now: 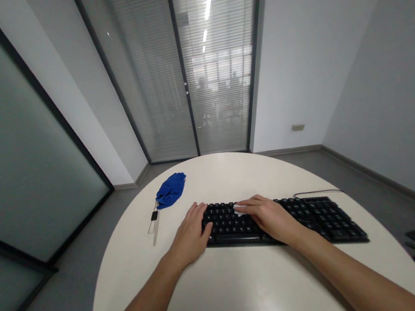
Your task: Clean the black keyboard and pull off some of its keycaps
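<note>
A: Table (pixel 230 299), round, off-white, in a grey-walled room; blinds on the glass door beyond the fingertips.

B: Fingers?

A: Left hand (pixel 190 234) loosely spread, gripping the left end of the flat black plastic keyboard (pixel 312 218). Right hand (pixel 270 216) presses a small white wipe (pixel 239 208) onto keys. Crumpled blue cloth (pixel 171 189) lies well left of the fingers.
</note>
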The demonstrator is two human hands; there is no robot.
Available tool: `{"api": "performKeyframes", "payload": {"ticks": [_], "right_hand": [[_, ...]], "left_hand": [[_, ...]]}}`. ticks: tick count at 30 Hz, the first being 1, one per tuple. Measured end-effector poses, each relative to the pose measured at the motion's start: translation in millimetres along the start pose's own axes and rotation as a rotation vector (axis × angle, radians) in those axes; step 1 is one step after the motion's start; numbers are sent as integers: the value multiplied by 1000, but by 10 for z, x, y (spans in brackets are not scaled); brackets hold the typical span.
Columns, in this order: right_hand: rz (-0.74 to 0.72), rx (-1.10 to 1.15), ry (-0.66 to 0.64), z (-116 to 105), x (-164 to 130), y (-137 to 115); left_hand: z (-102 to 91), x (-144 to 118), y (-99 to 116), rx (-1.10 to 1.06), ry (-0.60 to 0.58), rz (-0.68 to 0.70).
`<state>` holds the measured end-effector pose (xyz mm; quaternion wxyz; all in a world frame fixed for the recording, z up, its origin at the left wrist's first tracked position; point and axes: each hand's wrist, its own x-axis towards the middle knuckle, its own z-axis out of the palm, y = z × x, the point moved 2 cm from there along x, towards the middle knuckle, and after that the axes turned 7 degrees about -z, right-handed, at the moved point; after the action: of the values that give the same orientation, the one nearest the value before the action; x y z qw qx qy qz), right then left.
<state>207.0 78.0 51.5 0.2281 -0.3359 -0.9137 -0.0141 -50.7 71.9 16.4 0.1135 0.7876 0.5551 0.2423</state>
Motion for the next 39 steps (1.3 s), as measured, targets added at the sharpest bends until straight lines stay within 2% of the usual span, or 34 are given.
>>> {"api": "performKeyframes", "payload": {"ticks": [3, 5, 11, 18, 24, 31, 39], "right_hand": [[150, -108, 46, 51, -50, 115], [198, -139, 53, 86, -66, 133], [164, -103, 27, 177, -63, 84], [153, -26, 29, 243, -49, 98], [199, 51, 62, 258, -35, 84], [252, 96, 67, 329, -34, 54], [206, 203, 58, 392, 13, -186]], "left_hand": [[2, -3, 0, 3, -9, 1], [9, -4, -2, 10, -15, 1], [26, -4, 26, 57, -3, 18], [21, -22, 157, 189, 29, 102], [64, -49, 246, 236, 41, 160], [38, -47, 318, 260, 51, 155], [-62, -17, 383, 224, 110, 68]]}}
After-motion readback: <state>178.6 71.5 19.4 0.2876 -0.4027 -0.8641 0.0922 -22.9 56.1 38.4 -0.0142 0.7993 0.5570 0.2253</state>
